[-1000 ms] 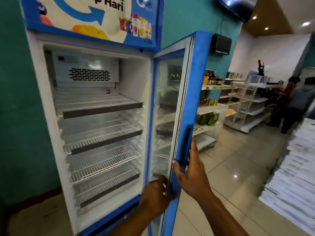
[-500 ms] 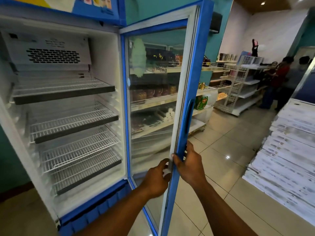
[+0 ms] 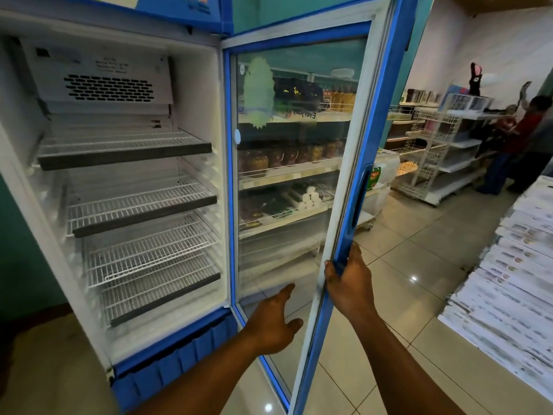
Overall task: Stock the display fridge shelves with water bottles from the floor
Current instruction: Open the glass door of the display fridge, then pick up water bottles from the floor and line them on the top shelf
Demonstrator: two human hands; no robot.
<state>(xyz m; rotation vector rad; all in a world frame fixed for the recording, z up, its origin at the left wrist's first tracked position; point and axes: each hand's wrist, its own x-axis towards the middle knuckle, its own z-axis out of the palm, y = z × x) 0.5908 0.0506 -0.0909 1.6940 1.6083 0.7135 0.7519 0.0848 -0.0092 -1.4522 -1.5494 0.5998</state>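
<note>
The blue and white display fridge (image 3: 197, 85) stands open, and its several white wire shelves (image 3: 140, 202) hold nothing. The glass door (image 3: 299, 175) is swung out to the right. My right hand (image 3: 347, 283) grips the door's blue free edge just below the recessed handle (image 3: 359, 199). My left hand (image 3: 275, 322) is off the door, fingers spread and relaxed, in front of the lower inside of the glass. No water bottles are in view.
Stacks of flat white cartons (image 3: 508, 280) fill the right side of the tiled floor (image 3: 404, 265). Store racks with goods (image 3: 434, 151) stand behind the door. People (image 3: 520, 139) stand at the far right. A teal wall (image 3: 18, 250) is left of the fridge.
The door has swung further open. My left hand has let go of the door edge and opened; my right hand keeps its grip on it. The view has shifted right and closer.
</note>
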